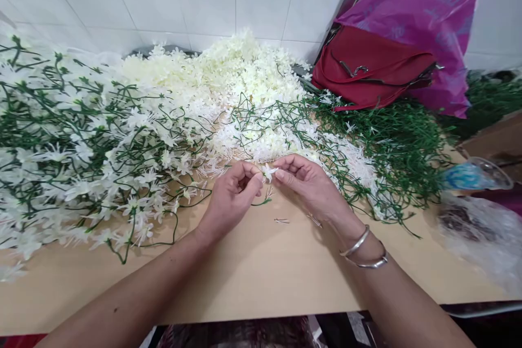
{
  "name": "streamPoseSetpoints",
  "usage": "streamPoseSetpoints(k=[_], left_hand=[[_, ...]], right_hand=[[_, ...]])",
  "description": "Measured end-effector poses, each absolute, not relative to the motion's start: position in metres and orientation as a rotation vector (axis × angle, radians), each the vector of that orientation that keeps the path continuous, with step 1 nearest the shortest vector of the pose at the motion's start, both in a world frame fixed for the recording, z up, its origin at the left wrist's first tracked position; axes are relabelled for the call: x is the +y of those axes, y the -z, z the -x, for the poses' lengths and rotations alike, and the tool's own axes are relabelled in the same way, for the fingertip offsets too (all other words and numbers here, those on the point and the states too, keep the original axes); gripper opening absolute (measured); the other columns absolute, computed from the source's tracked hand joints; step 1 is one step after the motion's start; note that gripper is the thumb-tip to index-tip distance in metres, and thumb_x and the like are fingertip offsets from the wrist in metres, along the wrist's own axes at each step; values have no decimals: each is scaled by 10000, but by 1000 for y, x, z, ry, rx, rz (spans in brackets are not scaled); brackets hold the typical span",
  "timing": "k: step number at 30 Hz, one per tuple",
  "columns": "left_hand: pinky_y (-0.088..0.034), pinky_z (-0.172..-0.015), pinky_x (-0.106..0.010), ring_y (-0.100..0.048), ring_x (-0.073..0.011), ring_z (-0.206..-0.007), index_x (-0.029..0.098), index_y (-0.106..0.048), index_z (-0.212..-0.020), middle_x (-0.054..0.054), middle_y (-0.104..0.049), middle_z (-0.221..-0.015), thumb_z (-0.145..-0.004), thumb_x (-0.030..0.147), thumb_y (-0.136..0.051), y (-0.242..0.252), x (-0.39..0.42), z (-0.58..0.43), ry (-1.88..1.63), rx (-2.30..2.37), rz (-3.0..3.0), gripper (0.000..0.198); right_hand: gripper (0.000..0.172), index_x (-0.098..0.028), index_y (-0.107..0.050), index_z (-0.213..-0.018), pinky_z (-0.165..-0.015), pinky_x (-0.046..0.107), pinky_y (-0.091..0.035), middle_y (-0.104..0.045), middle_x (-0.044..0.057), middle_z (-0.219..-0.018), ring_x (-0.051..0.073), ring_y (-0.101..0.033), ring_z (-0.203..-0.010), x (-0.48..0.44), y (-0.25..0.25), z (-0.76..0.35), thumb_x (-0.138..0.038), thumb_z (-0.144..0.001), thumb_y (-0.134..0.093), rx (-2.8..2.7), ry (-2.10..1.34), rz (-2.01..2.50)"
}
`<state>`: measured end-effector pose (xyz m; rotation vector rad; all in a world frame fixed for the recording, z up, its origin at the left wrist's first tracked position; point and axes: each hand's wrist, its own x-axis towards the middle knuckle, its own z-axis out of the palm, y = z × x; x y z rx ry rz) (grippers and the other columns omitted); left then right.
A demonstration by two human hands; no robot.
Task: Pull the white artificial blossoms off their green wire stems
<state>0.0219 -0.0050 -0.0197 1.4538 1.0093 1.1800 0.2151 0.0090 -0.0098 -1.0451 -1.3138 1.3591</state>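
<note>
- While the left hand (230,198) pinches one side of a flower (268,173), thumb against curled fingers, the right hand (314,187) grips the opposite side, also nearly closed.
- Between both hands' fingertips, the flower sits over the surface (253,272), near white blossoms (253,73).

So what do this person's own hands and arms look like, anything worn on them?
Both forearms are bare, no sleeves in view. The left hand and right hand are ungloved. Shiny silver-coloured bangles, apparently two, circle the right wrist.
</note>
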Motion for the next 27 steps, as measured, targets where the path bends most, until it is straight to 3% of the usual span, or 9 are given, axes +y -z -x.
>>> streamPoseSetpoints(k=[3,7,12,18,22,27], left_hand=[[-416,-600,-221,-503,-105,-630,192,-590,-838,36,-543,-700,-955,279,-607,6,-1,-11,-1136,968,-1498,147],[-389,-568,-216,-496,-105,-617,184,-665,-825,16,-589,-719,-916,251,-633,-8,5,6,-830,834,-1743,118],[-423,-585,-198,-583,-100,-641,211,-775,-866,-5,-686,-785,-887,167,-674,-7,6,12,-518,750,-2060,112],[-437,-611,-206,-604,-107,-655,212,-793,-903,-9,-693,-775,-928,207,-712,-1,6,7,-558,772,-2202,85],[-437,-604,-222,-558,-112,-630,187,-740,-1020,-13,-667,-823,-966,226,-667,6,11,8,-850,1058,-2235,99],[-496,-665,-232,-587,-112,-669,190,-707,-1109,-29,-675,-954,-988,185,-626,19,18,6,-1040,1309,-2229,145]], right_hand=[[224,-221,-736,-919,-722,294,-516,-720,21,-876,161,-627,-787,10,4,-225,-396,-830,-843,-1457,-1188,1119],[35,-223,-765,-878,-715,312,-492,-691,26,-855,174,-611,-786,9,-1,-231,-251,-899,-758,-1908,-1001,1104],[92,-267,-773,-916,-880,390,-463,-712,26,-939,221,-620,-955,8,4,-228,-194,-950,-729,-2316,-767,1032],[131,-240,-687,-888,-832,364,-465,-704,27,-892,217,-629,-882,11,10,-231,-127,-949,-659,-2120,-637,1171],[101,-233,-686,-891,-766,346,-471,-715,26,-844,214,-647,-794,12,8,-233,-160,-947,-645,-1926,-567,1264],[150,-233,-707,-902,-780,349,-488,-744,38,-882,221,-677,-832,10,6,-231,-134,-955,-606,-1915,-459,1258]])
